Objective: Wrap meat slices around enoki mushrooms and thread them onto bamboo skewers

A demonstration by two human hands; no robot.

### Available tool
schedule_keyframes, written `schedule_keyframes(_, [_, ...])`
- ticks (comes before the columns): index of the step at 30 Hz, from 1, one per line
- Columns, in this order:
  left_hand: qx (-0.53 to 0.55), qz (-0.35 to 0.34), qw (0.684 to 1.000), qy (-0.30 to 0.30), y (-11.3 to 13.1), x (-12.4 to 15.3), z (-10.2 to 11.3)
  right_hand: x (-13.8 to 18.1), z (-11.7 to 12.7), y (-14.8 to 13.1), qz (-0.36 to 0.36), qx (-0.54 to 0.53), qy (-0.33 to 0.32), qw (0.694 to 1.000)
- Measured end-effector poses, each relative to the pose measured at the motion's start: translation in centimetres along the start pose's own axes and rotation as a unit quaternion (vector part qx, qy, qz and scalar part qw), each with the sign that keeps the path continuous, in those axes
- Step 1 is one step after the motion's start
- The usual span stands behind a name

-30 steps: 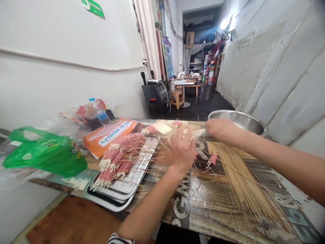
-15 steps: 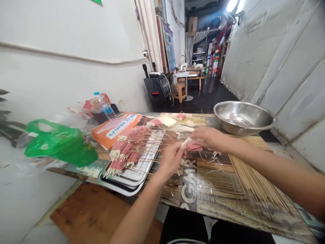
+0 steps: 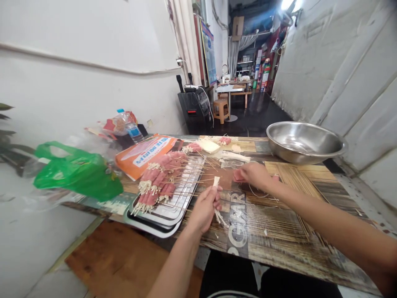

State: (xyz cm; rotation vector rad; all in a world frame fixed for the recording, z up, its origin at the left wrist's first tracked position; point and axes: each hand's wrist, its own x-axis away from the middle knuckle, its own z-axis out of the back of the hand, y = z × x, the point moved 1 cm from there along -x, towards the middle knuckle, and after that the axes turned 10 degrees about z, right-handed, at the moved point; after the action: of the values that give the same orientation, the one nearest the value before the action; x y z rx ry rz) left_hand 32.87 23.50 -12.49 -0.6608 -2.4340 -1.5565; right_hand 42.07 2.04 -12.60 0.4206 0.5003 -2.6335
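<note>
My left hand [image 3: 205,207] is closed around a small bunch of enoki mushrooms [image 3: 220,217], whose stems stick out above and below the fist. Farther right, my right hand [image 3: 256,174] reaches down to a pink meat slice [image 3: 238,175] on the table, its fingertips at the slice and partly hidden. Left of my left hand, a metal tray [image 3: 181,217] carries a pile of skewered meat rolls [image 3: 156,180] with enoki ends showing. More enoki mushrooms [image 3: 234,156] lie beyond my right hand.
A steel basin [image 3: 305,142] stands at the back right. Bamboo skewers [image 3: 297,188] lie under my right forearm. An orange package [image 3: 145,154] and a green plastic bag [image 3: 77,178] sit on the left. Behind the table are a black speaker [image 3: 195,108] and a stool [image 3: 221,110].
My hands have moved apart. The left drew back toward me with the enoki bunch, turning it more upright; the right left the bunch and came down to the meat slice.
</note>
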Motion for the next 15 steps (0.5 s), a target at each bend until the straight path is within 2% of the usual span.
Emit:
schedule_keyframes(3, [0.015, 0.004, 1.0, -0.008, 0.4, 0.5, -0.3, -0.1, 3.1, 1.6, -0.001, -0.009, 0.084, 0.996])
schedule_keyframes(5, [0.007, -0.015, 1.0, -0.006, 0.9, 1.0, -0.4, 1.6, 4.9, 1.6, 0.042, -0.04, 0.125, 0.99])
schedule_keyframes(9, [-0.042, -0.049, 0.998, -0.006, 1.4, 1.4, -0.2, 9.1, 5.3, -0.9, 0.177, -0.088, 0.041, 0.979])
schedule_keyframes(12, [-0.147, -0.051, 0.987, -0.026, 0.8, 1.1, -0.1, 14.4, 4.5, -2.9, 0.292, -0.072, -0.039, 0.953])
schedule_keyframes(14, [-0.246, -0.051, 0.967, -0.051, 0.1, 0.6, -0.4, 15.9, 4.7, -3.9, 0.331, -0.043, -0.046, 0.942])
schedule_keyframes(15, [-0.297, -0.058, 0.951, -0.064, -0.2, 0.4, -0.7, 16.0, 5.1, -4.3, 0.332, -0.027, -0.027, 0.942])
